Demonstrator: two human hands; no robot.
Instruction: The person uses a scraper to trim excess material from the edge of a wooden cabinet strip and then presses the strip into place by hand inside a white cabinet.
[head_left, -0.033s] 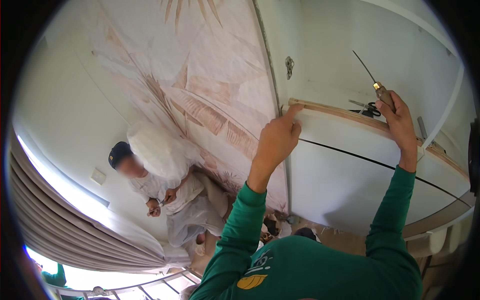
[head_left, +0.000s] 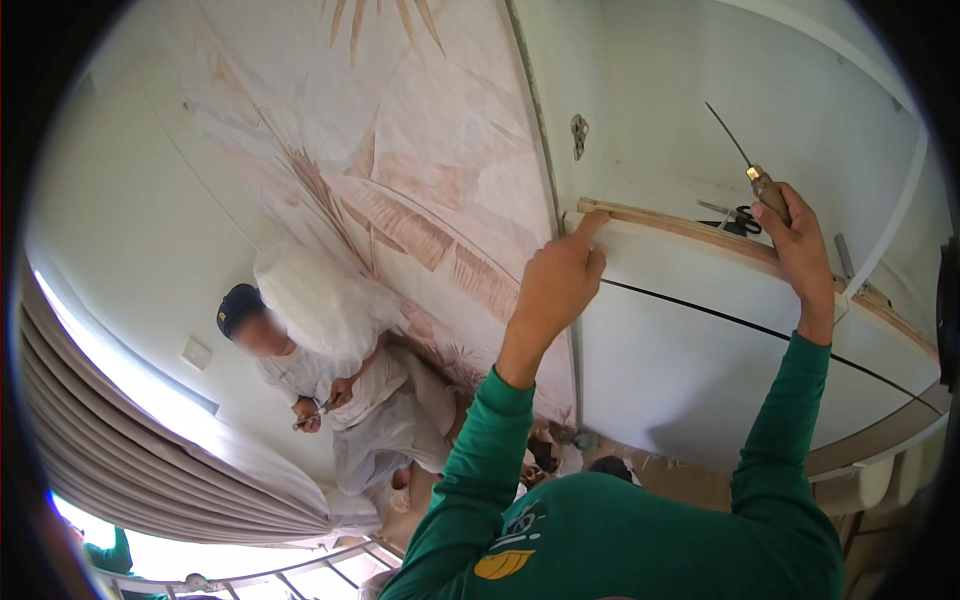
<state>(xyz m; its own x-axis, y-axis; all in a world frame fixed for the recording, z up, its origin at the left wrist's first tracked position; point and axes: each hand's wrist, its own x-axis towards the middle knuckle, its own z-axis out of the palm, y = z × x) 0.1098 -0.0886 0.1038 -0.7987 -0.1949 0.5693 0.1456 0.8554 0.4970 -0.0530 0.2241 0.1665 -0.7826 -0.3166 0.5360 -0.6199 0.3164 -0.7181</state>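
Note:
My right hand (head_left: 802,238) is closed round the wooden handle of an awl (head_left: 765,188), whose brass collar and thin dark spike point up and left. The heel of that hand is over the edge of a white cabinet. My left hand (head_left: 560,285) has its index finger stretched out, the fingertip at the left end of a wooden strip (head_left: 660,221); the other fingers are loosely curled. The strip runs along the top edge of the white cabinet front (head_left: 690,330). Behind it lie black-handled scissors (head_left: 746,219), partly hidden by the strip.
A metal hinge (head_left: 579,136) is fixed to the cabinet's inner side wall. Left of the cabinet stands a patterned wall panel (head_left: 430,200). Lower left, another person (head_left: 330,370) wearing a cap holds a small object near a beige curtain (head_left: 170,430). A metal rail (head_left: 280,575) crosses below.
My left hand has shifted very slightly to the right. My right hand and the awl stay in place.

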